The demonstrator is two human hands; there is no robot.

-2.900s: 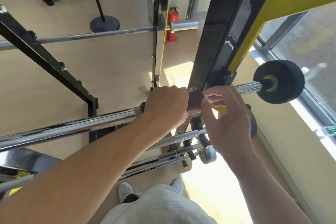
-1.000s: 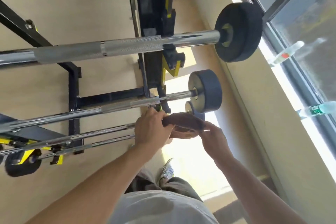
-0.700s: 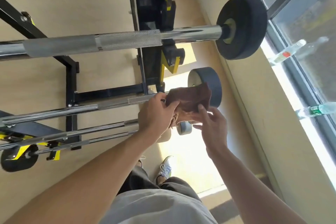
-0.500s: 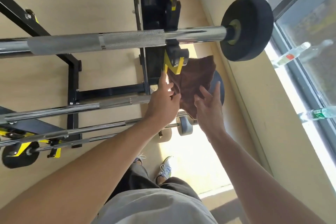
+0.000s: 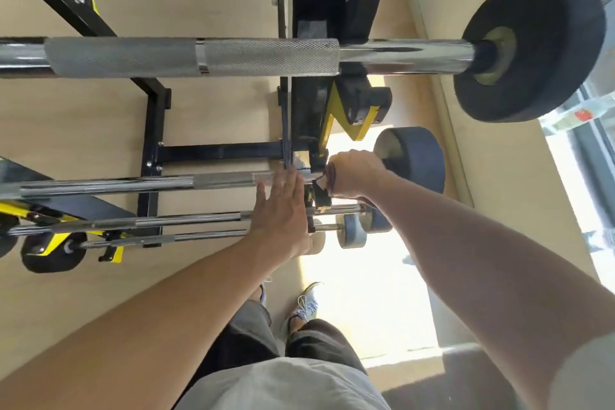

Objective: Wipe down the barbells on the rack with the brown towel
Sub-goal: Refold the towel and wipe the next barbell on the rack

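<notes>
A: Head view: is the brown towel (image 5: 327, 178) showing?

B: Barely; the right hand (image 5: 354, 173) is covering it, closing around it at the second barbell (image 5: 213, 181) on the rack (image 5: 299, 116).

A: Left grip?

B: The left hand (image 5: 283, 210) is hovering open-palmed, holding nothing. No writing is reading legibly.

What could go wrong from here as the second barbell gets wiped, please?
The right hand is closed on the second barbell right beside the rack's yellow hook, so knuckles might get pinched there. The open left hand isn't holding anything, so the bar may roll. The brown towel is barely visible and could bunch or slip.
</notes>
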